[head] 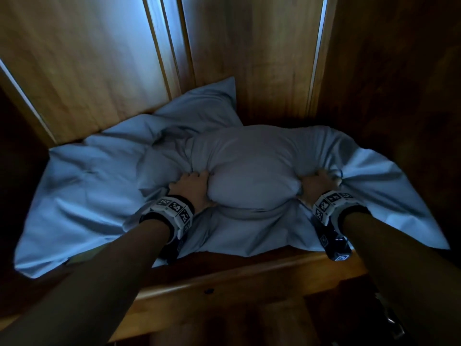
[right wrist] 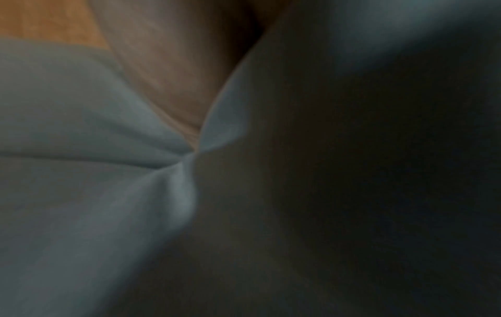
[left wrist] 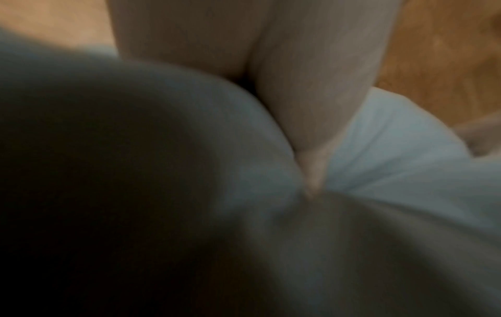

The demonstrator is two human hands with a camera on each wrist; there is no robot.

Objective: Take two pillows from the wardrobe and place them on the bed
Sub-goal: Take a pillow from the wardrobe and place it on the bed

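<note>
A: How far along is this?

B: Early, I'd judge. Both pillows are on the wardrobe shelf. No bed is in view, so nothing has been placed yet.

A: Count them for me.

B: Two pillows. The near pillow sits at the middle of the shelf, bunched into a mound. The far pillow lies flatter, to the left and behind, and runs under or against the near one; I can't tell which.

A: And the hands?

B: Two hands, each with a marker band on its wrist. The left hand has its grip closed on the left flank of the near pillow, fingers dug into the cloth. The right hand does the same on the right flank. The wrist views, though blurred, agree: a finger sinks into puckered fabric on the left, and skin presses into a fold on the right.

A: Is it lifted?

B: Can't say. Its lower edge seems to rest on the shelf.

A: What's left, then?

B: Nearly everything: pull this one out, carry it to the bed, then come back for the far pillow.
</note>
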